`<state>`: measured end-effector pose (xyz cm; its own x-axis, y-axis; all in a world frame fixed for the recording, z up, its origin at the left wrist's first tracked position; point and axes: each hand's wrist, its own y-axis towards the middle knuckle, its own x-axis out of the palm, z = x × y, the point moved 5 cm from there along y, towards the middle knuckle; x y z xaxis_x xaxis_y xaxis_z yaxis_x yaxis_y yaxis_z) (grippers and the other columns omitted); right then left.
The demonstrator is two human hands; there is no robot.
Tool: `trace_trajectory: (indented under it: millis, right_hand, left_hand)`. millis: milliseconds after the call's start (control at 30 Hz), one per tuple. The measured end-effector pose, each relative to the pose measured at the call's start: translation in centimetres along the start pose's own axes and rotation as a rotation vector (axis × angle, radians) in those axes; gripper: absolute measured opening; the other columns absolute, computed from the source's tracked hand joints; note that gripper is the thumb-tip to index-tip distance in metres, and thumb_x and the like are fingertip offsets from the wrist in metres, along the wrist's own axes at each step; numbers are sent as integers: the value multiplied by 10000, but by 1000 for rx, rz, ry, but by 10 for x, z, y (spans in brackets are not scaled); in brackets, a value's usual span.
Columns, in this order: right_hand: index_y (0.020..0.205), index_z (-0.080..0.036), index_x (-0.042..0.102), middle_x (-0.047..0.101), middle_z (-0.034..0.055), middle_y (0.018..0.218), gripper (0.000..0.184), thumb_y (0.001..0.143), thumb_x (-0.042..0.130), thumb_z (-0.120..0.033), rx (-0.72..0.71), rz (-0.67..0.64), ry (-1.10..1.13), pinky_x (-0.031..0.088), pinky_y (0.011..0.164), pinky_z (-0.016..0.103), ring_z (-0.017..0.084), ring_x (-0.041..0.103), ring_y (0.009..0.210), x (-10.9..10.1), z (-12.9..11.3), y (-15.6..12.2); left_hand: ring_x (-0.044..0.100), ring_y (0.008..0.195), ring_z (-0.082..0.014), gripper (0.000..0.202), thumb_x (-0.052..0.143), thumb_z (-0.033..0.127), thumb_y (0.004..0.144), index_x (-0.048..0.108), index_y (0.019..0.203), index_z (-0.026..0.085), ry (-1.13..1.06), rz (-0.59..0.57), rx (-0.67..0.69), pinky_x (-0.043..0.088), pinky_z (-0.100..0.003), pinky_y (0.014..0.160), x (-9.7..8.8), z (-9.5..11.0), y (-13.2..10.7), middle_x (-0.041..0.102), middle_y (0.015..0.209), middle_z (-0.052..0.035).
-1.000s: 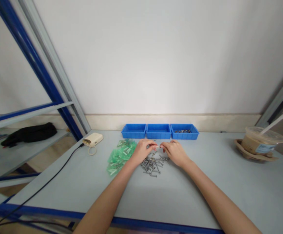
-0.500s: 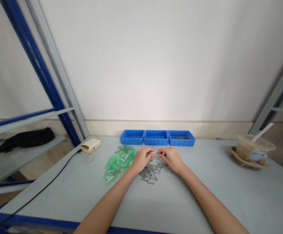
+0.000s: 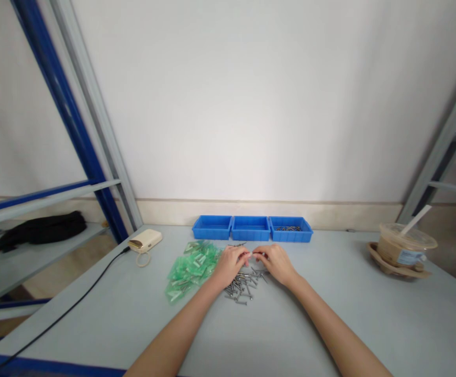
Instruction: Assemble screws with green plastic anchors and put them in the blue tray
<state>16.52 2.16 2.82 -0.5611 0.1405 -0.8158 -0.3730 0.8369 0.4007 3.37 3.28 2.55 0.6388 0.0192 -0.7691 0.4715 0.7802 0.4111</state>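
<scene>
grey tabletop [image 3: 330, 314] at mid frame bears a pile of screws [image 3: 242, 287], and just above it the left hand [image 3: 231, 263] and right hand [image 3: 277, 262] meet fingertip to fingertip, both pinched on a small part [image 3: 252, 254] too tiny to name, green packets [image 3: 190, 267] lying left of them and blue trays [image 3: 250, 228] behind, seemingly a fitting step that calls for a steady, aligned pinch.

left hand [image 3: 231, 263] and right hand [image 3: 277, 262] fingertip to fingertip above loose screws [image 3: 242, 287]

My head camera faced twelve o'clock, tilted down across the table [image 3: 330, 314]; left hand [image 3: 231, 264] and right hand [image 3: 277, 263] sat mid-distance.
</scene>
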Motion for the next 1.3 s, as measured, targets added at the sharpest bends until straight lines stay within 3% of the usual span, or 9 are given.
trace_trajectory:
  millis: [133, 267, 433, 567, 800, 967, 1133, 1300]
  right_hand:
    - [918, -225, 634, 678, 4, 813, 297, 911, 352, -318, 2, -19, 8, 367, 709, 259, 155, 598, 755, 2, 1, 0]
    - [1035, -219, 571, 671, 10, 871, 219, 879, 439, -300, -31, 20, -35, 340, 795, 295, 153, 595, 786, 3, -2, 0]
    - [882, -200, 615, 677, 16, 833, 223, 900, 401, -257, -100, 51, -141, 304, 811, 308, 145, 600, 742, 3, -8, 2]
    - [845, -206, 621, 672, -8, 753, 295, 923, 342, -263, -62, 65, -128, 303, 781, 301, 141, 601, 710, 2, -8, 3]
    - [980, -208, 553, 664, 17, 877, 208, 915, 362, -258, -87, 113, -139, 292, 819, 313, 143, 598, 772, -3, -14, 1]
    - [879, -204, 589, 658, 18, 844, 175, 893, 421, -252, -133, 67, -222, 277, 825, 312, 146, 585, 795, -5, -20, 1]
    - [870, -216, 609, 673, -1, 861, 222, 905, 395, -260, -51, 74, -148, 281, 825, 313, 147, 594, 803, -3, -15, 1]
    - [955, -226, 580, 672, -7, 850, 139, 860, 482, -252, -80, 85, -65, 302, 807, 298, 150, 599, 782, 0, -16, 1]
  left_hand:
    - [567, 763, -162, 215, 412, 267, 880, 597, 796, 194, 61, -2, 36, 344, -287, 797, 0, 2, 0, 653, 680, 15]
    - [554, 726, -158, 229, 400, 242, 881, 580, 751, 190, 116, 20, 22, 344, -297, 792, -2, 1, -1, 633, 655, 19]
    - [553, 735, -164, 225, 376, 265, 890, 567, 798, 191, 100, 10, 21, 353, -298, 774, -2, 1, -1, 631, 656, 15]
    - [555, 733, -167, 196, 375, 269, 891, 556, 860, 200, 96, 13, 40, 351, -304, 792, -4, 4, -1, 629, 637, 21]
    - [550, 688, -165, 243, 310, 237, 895, 525, 787, 201, 82, 21, 31, 345, -316, 825, 0, 1, -2, 619, 596, 26]
    - [547, 742, -193, 287, 277, 299, 895, 504, 746, 207, 22, 8, -33, 363, -315, 793, -3, -4, -3, 620, 590, 7]
    - [544, 749, -198, 256, 314, 326, 880, 525, 793, 209, 29, 22, -12, 368, -328, 807, -10, 4, -3, 621, 617, 6]
    - [544, 754, -198, 279, 334, 318, 875, 549, 739, 204, 43, 32, -39, 374, -321, 800, -13, 7, -4, 618, 613, 0]
